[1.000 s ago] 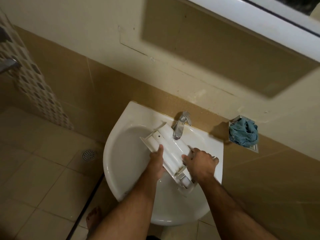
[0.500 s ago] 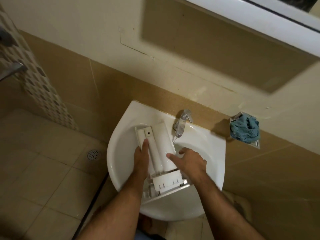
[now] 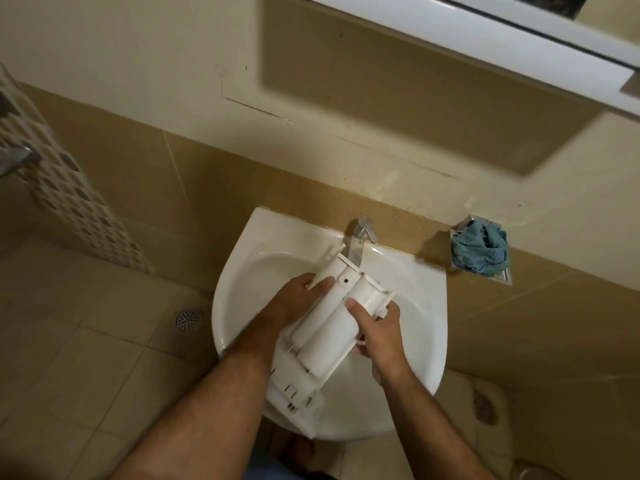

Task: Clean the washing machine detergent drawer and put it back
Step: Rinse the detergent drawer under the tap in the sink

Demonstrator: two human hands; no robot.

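Swung round from 12 toward 1 o'clock, the detergent drawer (image 3: 329, 320) hangs underside-up over the sink (image 3: 419, 299), gripped by left hand (image 3: 298, 299) and right hand (image 3: 377, 330) (rinsing likely continues).

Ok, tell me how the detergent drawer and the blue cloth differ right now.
The detergent drawer is white, rigid and long; the blue cloth is soft and crumpled into a bundle. The drawer is gripped by the left hand and right hand over the sink; the cloth sits untouched in a metal wall holder, right of the tap.
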